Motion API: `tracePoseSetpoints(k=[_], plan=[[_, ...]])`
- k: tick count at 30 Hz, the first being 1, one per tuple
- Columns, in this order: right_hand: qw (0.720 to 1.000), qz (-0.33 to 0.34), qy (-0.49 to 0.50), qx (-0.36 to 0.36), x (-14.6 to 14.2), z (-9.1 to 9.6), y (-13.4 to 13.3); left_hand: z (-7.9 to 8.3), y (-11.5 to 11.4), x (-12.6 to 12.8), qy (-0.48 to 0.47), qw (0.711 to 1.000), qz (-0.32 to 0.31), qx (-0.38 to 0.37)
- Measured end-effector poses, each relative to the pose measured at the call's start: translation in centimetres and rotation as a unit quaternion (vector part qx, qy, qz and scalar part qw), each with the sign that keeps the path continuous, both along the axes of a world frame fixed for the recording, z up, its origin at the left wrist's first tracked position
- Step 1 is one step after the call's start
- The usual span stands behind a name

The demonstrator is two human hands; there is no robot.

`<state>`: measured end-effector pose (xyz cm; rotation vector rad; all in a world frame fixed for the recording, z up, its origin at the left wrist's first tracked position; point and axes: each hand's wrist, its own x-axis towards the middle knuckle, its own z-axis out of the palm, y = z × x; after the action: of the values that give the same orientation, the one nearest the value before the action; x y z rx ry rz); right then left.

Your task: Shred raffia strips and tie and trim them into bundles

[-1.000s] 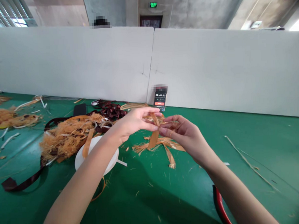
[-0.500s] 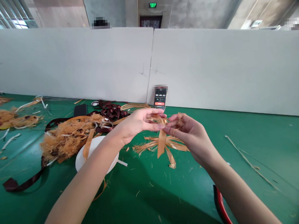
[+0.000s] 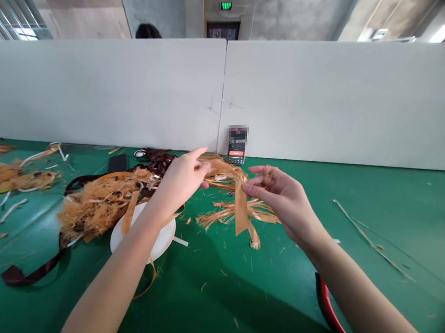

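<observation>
My left hand [image 3: 182,177] and my right hand [image 3: 279,196] are raised over a green table [image 3: 361,258], a little apart. Between them stretches an orange ribbon [image 3: 240,210] whose upper end is frayed into loose threads. My left hand pinches the frayed threads at the left. My right hand pinches the ribbon's top with thumb and forefinger, and its flat tail hangs down. More frayed orange strips [image 3: 228,215] lie on the table below.
A white ribbon spool [image 3: 157,239] sits under my left forearm beside a heap of orange threads [image 3: 97,203]. Dark red ribbon [image 3: 30,271] trails left. A phone [image 3: 237,148] leans on the white partition [image 3: 316,102]. A red curved object [image 3: 327,305] lies near my right arm.
My left hand has pulled away to the left, drawing a tuft of threads out of the ribbon's end. My right hand stayed almost in place, and the ribbon's tail hangs lower.
</observation>
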<state>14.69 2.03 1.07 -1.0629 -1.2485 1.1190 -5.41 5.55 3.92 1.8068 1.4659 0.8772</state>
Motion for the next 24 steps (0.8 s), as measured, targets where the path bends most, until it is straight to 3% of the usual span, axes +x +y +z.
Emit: tracePoseSetpoints(k=[3,6,9,15,20,22,24], plan=[[1.0,-0.002,0.01,-0.003,0.0,-0.1,0.1,0.4,-1.1,0.2,0.026,0.997,-0.076,-0.016],[1.0,0.017,0.023,-0.004,-0.1,-0.3,0.2,0.0,-1.5,1.2,-0.019,0.987,-0.159,-0.007],[0.999,0.04,0.021,0.005,-0.1,-0.3,0.1,-1.0,-1.1,2.4,-0.078,0.976,-0.203,0.008],[0.998,0.059,-0.038,-0.004,0.4,0.1,-0.1,-1.3,-0.8,2.9,-0.084,0.985,-0.151,0.011],[0.985,0.045,-0.168,0.016,1.2,0.4,0.2,-0.8,-1.1,2.5,-0.088,0.986,-0.141,0.029],[0.98,0.077,-0.181,0.016,1.7,0.5,0.3,-0.7,-1.1,2.4,-0.088,0.986,-0.138,0.031],[0.981,0.144,-0.129,-0.009,2.2,0.8,0.2,-0.5,-1.1,2.4,-0.089,0.986,-0.135,0.029]])
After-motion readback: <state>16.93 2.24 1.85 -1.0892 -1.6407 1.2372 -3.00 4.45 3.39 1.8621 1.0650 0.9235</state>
